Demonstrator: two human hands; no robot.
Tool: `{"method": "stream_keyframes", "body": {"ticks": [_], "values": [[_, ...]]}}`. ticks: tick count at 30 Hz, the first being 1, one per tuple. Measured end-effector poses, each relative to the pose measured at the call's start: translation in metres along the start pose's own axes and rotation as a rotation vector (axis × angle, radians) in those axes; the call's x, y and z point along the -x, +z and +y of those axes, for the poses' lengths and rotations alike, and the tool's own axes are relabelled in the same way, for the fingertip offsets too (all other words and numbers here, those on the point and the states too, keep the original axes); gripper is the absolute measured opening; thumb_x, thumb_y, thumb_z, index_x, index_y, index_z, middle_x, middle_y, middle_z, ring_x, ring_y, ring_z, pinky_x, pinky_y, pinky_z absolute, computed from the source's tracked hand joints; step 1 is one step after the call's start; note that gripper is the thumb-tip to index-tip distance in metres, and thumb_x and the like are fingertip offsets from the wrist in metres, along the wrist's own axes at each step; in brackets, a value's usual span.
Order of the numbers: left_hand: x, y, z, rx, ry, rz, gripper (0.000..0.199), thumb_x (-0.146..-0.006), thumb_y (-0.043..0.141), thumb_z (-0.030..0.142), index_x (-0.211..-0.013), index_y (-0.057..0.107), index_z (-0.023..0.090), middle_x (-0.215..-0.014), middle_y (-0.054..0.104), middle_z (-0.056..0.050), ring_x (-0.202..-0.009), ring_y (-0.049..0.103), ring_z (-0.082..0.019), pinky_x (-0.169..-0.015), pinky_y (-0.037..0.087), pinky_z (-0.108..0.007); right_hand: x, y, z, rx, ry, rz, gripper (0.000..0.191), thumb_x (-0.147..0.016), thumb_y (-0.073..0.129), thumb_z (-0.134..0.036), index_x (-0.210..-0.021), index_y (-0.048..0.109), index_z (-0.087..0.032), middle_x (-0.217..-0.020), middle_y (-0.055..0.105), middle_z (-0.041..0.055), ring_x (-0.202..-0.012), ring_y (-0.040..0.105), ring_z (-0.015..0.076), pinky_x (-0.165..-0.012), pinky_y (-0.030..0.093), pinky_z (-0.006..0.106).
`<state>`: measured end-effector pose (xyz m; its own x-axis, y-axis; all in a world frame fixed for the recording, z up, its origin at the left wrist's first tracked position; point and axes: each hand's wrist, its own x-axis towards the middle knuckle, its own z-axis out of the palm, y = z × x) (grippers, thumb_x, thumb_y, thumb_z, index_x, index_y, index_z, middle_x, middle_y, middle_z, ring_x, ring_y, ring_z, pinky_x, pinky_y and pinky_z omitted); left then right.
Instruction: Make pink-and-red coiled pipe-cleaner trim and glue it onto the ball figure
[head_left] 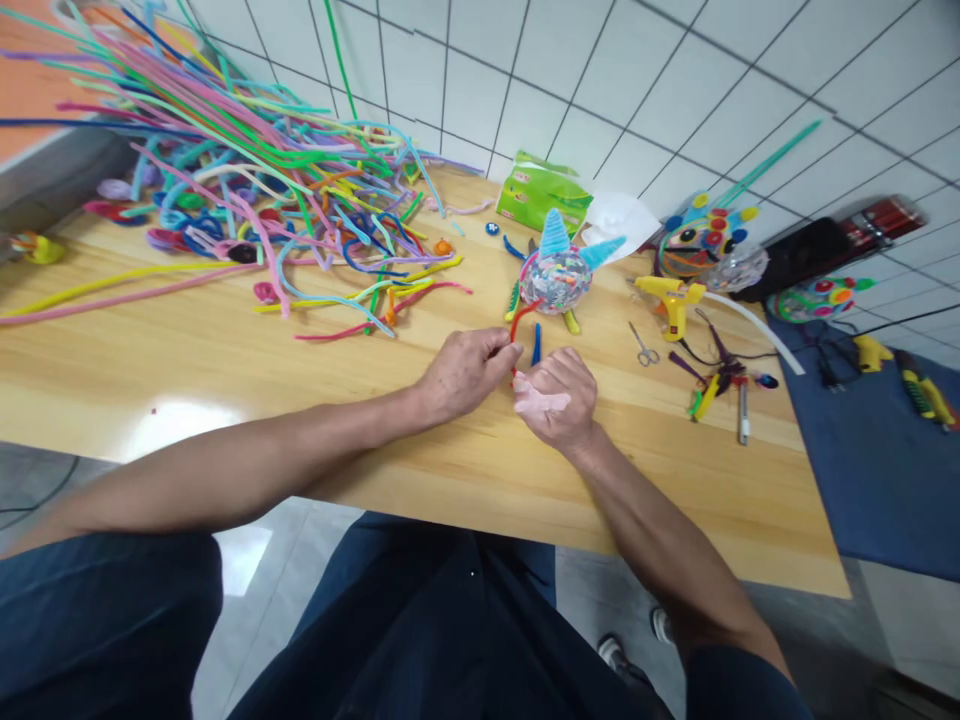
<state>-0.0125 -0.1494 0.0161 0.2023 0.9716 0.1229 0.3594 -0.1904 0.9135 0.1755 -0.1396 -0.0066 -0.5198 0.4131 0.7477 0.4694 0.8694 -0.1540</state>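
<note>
A red-orange pipe cleaner point(526, 309) runs between my two hands, its upper end bending over in front of a speckled ball. My left hand point(466, 370) is closed, with thumb and forefinger pinching the stem. Just below and to the right, my right hand point(564, 395) is closed round its lower part; a pale pink patch covers the thumb side. Behind the hands sits the speckled ball point(556, 280) with two light-blue pipe-cleaner ears point(555, 234). A short blue piece point(536, 343) lies on the table between the ball and my right hand.
Many coloured pipe cleaners point(247, 170) heap up at the left. A green tissue pack point(545, 192) stands against the tiled wall. To the right are a yellow glue gun point(673, 300), small scissors point(643, 345), a utility knife point(743, 412) and decorated balls point(709, 238). The wooden table point(450, 470) ends near my body.
</note>
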Motion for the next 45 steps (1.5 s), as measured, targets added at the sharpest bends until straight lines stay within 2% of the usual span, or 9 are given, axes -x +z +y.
{"method": "stream_keyframes", "body": {"ticks": [6,9,11,18,21,24,29,39,45], "values": [[-0.020,-0.009,-0.013,-0.103,-0.046,0.094,0.042,-0.100,0.062,0.019,-0.062,0.044,0.022,-0.059,0.042,0.004,-0.060,0.039,-0.016,-0.065,0.023,-0.032,-0.006,-0.021,-0.011,-0.027,-0.078,0.104,0.032,-0.105,0.058,-0.028,-0.073,0.057,-0.028,-0.061,0.057,-0.0003,-0.057,0.048,0.0189,-0.060,0.037,0.041],[-0.037,-0.022,-0.025,-0.076,-0.106,0.256,0.042,-0.099,0.063,0.017,-0.062,0.044,0.023,-0.061,0.044,0.004,-0.064,0.043,-0.017,-0.066,0.023,-0.031,-0.012,-0.034,-0.021,-0.176,0.048,0.379,0.027,-0.105,0.062,-0.029,-0.078,0.064,-0.029,-0.063,0.057,-0.0011,-0.056,0.049,0.0186,-0.061,0.040,0.041],[-0.042,-0.027,-0.029,-0.028,-0.096,0.241,0.044,-0.100,0.062,0.020,-0.061,0.043,0.023,-0.060,0.042,0.005,-0.064,0.042,-0.016,-0.065,0.023,-0.031,-0.012,-0.035,-0.022,-0.295,0.235,0.426,0.030,-0.103,0.066,-0.030,-0.073,0.062,-0.028,-0.063,0.054,-0.0015,-0.058,0.050,0.0190,-0.061,0.042,0.040],[-0.034,-0.037,-0.028,-0.103,-0.114,-0.144,0.049,-0.098,0.068,0.039,-0.054,0.052,0.022,-0.049,0.047,0.002,-0.053,0.041,-0.015,-0.057,0.024,-0.031,-0.001,-0.018,-0.015,-0.524,0.628,0.151,0.047,-0.103,0.070,-0.050,-0.063,0.061,-0.026,-0.063,0.057,-0.0005,-0.063,0.058,0.0184,-0.061,0.054,0.036],[-0.034,-0.045,-0.023,-0.200,-0.105,-0.082,0.055,-0.097,0.070,0.043,-0.051,0.050,0.022,-0.048,0.042,0.002,-0.052,0.037,-0.014,-0.055,0.019,-0.032,-0.004,-0.015,-0.018,-0.618,0.703,0.088,0.052,-0.101,0.070,-0.060,-0.063,0.062,-0.026,-0.064,0.058,-0.0008,-0.064,0.061,0.0174,-0.067,0.060,0.035],[-0.028,-0.046,-0.013,-0.053,0.059,-0.014,0.052,-0.099,0.069,0.048,-0.059,0.050,0.021,-0.057,0.044,0.002,-0.058,0.038,-0.013,-0.056,0.021,-0.029,-0.008,-0.014,-0.020,-0.646,0.766,0.075,0.054,-0.101,0.069,-0.067,-0.065,0.062,-0.026,-0.065,0.059,-0.0007,-0.067,0.064,0.0177,-0.073,0.064,0.036],[-0.011,-0.031,0.001,0.224,0.172,-0.307,0.034,-0.094,0.076,0.052,-0.091,0.072,0.018,-0.075,0.065,0.001,-0.068,0.051,-0.013,-0.064,0.039,-0.024,-0.008,-0.011,-0.015,-0.618,0.769,0.053,0.060,-0.102,0.067,-0.069,-0.062,0.058,-0.025,-0.064,0.056,-0.0008,-0.065,0.054,0.0161,-0.065,0.052,0.032],[-0.011,-0.019,-0.004,0.476,0.021,-0.349,0.036,-0.084,0.082,0.047,-0.073,0.063,0.018,-0.070,0.061,0.002,-0.067,0.053,-0.011,-0.064,0.043,-0.023,-0.004,-0.004,-0.005,-0.748,0.873,0.197,0.045,-0.098,0.074,-0.067,-0.084,0.067,-0.025,-0.071,0.062,-0.0037,-0.066,0.056,0.0145,-0.068,0.050,0.031],[-0.009,-0.009,-0.011,0.542,-0.107,-0.202,0.038,-0.085,0.081,0.052,-0.074,0.064,0.019,-0.058,0.049,0.006,-0.053,0.038,-0.008,-0.052,0.028,-0.023,0.002,0.003,-0.002,-0.737,0.932,0.301,0.042,-0.095,0.077,-0.063,-0.082,0.064,-0.026,-0.070,0.060,-0.0045,-0.064,0.055,0.0137,-0.067,0.051,0.030]]}}
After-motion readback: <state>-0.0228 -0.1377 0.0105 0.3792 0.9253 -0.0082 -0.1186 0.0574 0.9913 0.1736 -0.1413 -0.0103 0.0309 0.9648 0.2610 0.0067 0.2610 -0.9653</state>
